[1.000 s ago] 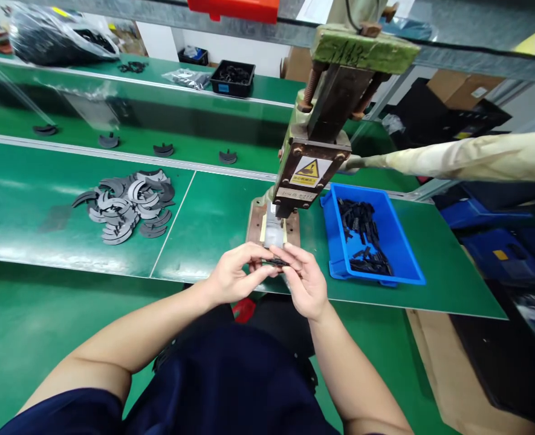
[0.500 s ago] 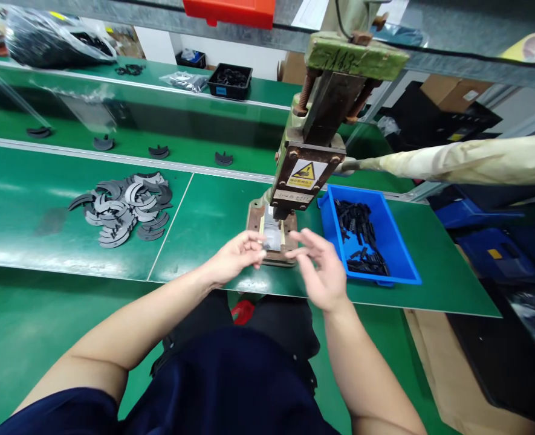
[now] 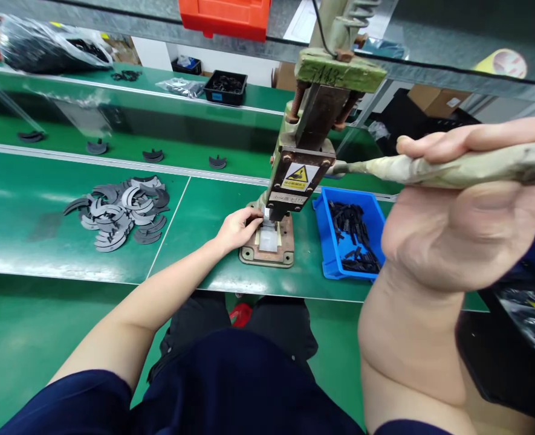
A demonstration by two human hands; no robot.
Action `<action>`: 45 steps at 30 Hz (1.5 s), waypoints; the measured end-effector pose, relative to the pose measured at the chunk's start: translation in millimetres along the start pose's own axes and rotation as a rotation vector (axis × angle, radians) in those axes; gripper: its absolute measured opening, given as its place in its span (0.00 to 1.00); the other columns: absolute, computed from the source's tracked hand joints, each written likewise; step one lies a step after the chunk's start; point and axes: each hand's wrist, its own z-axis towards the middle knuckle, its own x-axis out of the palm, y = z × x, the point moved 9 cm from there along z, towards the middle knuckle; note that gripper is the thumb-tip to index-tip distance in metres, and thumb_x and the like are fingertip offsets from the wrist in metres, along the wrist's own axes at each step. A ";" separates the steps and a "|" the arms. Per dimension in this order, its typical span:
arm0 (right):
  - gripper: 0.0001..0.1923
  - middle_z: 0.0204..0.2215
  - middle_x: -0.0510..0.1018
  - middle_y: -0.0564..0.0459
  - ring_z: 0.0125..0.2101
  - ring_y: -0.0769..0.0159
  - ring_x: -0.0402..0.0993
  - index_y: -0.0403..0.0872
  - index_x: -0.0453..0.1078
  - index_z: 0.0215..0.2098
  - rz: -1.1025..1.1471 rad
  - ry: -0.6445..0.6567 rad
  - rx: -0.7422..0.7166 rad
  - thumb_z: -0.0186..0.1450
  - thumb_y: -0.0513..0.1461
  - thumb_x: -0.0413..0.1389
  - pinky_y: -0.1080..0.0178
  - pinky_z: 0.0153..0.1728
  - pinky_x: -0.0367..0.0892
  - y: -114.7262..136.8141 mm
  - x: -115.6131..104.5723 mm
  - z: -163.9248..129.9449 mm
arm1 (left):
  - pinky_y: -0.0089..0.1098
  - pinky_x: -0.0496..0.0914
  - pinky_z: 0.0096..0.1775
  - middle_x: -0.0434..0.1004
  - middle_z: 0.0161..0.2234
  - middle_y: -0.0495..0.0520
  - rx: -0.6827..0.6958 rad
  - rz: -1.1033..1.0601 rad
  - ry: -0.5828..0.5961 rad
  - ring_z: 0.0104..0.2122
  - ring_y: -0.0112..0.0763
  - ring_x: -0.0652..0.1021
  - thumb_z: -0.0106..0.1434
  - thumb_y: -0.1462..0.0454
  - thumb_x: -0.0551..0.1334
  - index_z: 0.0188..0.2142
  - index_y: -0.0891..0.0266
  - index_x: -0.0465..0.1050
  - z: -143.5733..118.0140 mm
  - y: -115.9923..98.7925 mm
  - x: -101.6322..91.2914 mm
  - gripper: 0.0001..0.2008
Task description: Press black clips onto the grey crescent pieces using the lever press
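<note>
Our left hand [image 3: 239, 228] rests at the foot of the press [image 3: 301, 151], fingers curled onto the small pale piece [image 3: 268, 237] that sits on the base plate [image 3: 267, 257] right under the ram; whether the fingers pinch the piece or only steady it, we cannot tell. Our right hand [image 3: 466, 223] is up high and close to the camera, wrapped around the taped lever [image 3: 430, 170] that runs out sideways from the press (thumb over the top, palm beneath). The press bears a yellow warning label [image 3: 298, 177]. Just to its right on the green table [image 3: 204, 211] stands a blue bin [image 3: 346, 232] with small black parts in it. Well to the left lies a heap of grey crescent pieces [image 3: 119, 208]. Beyond the table, a belt [image 3: 113, 136] carries a few dark crescents, spaced apart. An orange box [image 3: 226, 15] sits overhead on a shelf.
</note>
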 end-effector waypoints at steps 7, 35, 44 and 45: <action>0.19 0.28 0.70 0.57 0.33 0.64 0.73 0.50 0.70 0.36 -0.010 0.005 -0.002 0.62 0.52 0.70 0.51 0.46 0.77 3.0 1.4 -18.4 | 0.41 0.72 0.55 0.86 0.44 0.56 0.151 0.146 0.107 0.47 0.43 0.82 0.72 0.59 0.65 0.42 0.55 0.82 -3.0 -13.4 12.1 0.06; 0.11 0.24 0.75 0.61 0.37 0.65 0.78 0.51 0.65 0.25 -0.222 0.081 -0.198 0.61 0.39 0.63 0.40 0.60 0.74 -23.8 -24.1 -131.1 | 0.44 0.72 0.60 0.86 0.52 0.57 0.283 0.359 0.195 0.55 0.42 0.81 0.74 0.59 0.62 0.51 0.59 0.81 -12.5 -31.0 9.2 0.11; 0.20 0.18 0.69 0.61 0.29 0.67 0.75 0.51 0.60 0.20 -0.150 -0.117 -0.339 0.62 0.44 0.64 0.44 0.54 0.78 -36.4 -28.0 -137.6 | 0.54 0.66 0.62 0.81 0.57 0.65 -0.107 0.898 -0.099 0.59 0.56 0.76 0.73 0.54 0.61 0.58 0.61 0.77 -96.1 29.8 -175.6 0.20; 0.20 0.18 0.68 0.62 0.28 0.68 0.74 0.51 0.59 0.20 -0.136 -0.153 -0.365 0.62 0.44 0.64 0.46 0.53 0.78 -37.0 -28.4 -138.2 | 0.54 0.66 0.61 0.80 0.57 0.67 -0.177 0.964 -0.127 0.60 0.58 0.75 0.72 0.54 0.61 0.58 0.62 0.77 -108.5 39.0 -200.5 0.21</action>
